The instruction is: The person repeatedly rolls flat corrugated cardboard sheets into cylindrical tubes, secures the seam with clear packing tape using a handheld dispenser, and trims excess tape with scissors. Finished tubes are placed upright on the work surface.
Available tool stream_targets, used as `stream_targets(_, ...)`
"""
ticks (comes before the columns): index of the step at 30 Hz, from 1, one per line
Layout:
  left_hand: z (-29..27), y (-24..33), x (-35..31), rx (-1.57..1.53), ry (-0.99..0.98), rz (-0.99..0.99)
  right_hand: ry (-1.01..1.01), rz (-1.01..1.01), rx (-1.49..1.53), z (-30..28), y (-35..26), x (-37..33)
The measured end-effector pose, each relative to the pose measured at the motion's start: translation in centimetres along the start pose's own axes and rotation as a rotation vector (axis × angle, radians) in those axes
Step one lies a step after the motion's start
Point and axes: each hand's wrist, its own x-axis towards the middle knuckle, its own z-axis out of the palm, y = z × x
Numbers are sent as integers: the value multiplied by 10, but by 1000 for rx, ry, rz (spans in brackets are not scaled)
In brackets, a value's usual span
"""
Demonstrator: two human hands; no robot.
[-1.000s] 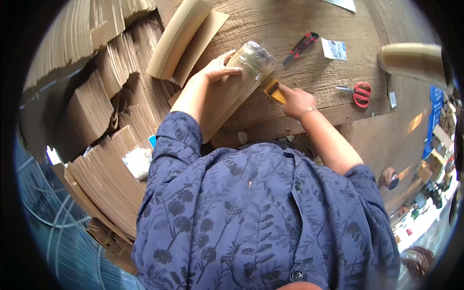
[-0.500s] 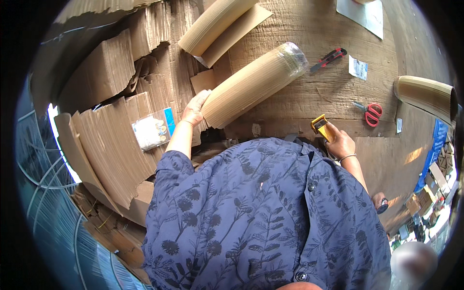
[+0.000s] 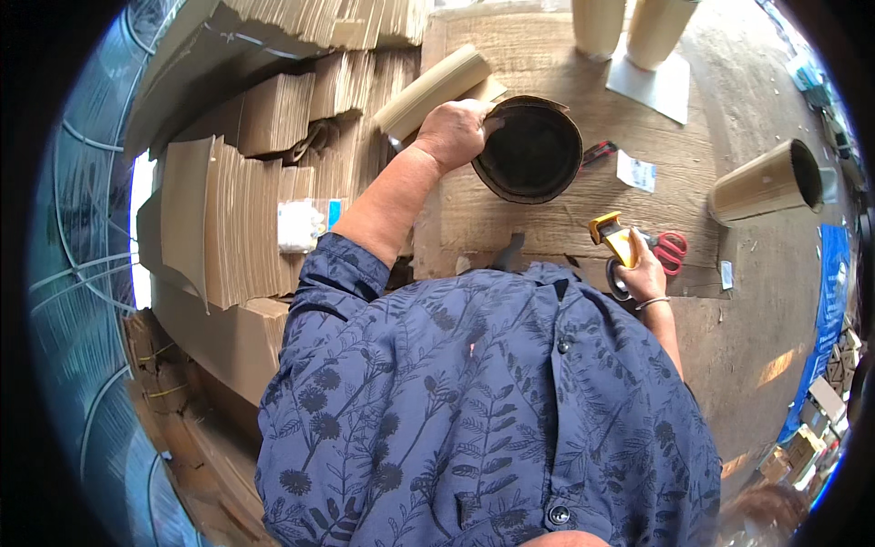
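Observation:
My left hand [image 3: 453, 137] grips the rim of a corrugated cardboard tube [image 3: 530, 150], which stands on end with its dark open mouth facing up. Its lower end is hidden. In my right hand [image 3: 645, 273] is a yellow tape dispenser [image 3: 620, 242], held near my shirt front. Right beside that hand lie red-handled scissors [image 3: 674, 252], partly covered by it. A red and black utility knife [image 3: 599, 152] shows just past the tube, its blade end hidden. Further right is a small printed label [image 3: 636, 171].
A rolled cardboard sheet [image 3: 433, 91] lies behind my left hand. Stacked cardboard [image 3: 241, 228] fills the left, with a plastic packet [image 3: 299, 226] on it. Two tubes [image 3: 597, 25] stand at the far right by a white sheet [image 3: 670, 89]; another tube [image 3: 764, 189] is at right.
The tube has swung from lying slantwise to standing with its open end up. My left hand has moved forward and right with it. The right hand keeps the tape dispenser, now nearer the scissors.

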Motion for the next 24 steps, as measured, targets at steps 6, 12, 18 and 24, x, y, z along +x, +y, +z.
stream_targets(6, 9, 55, -15, 49, 20, -46, 199, -157, 787, -16, 24, 9)
stream_targets(12, 10, 127, -75, -64, 1, -53, 77, -68, 1211, -63, -36, 13)
stream_targets(18, 10, 138, -123, -146, 18, -158, -62, -249, 1342, -53, -52, 23)
stream_targets(24, 19, 130, -126, -608, 15, -41, -222, -263, 1275, -49, -63, 24)
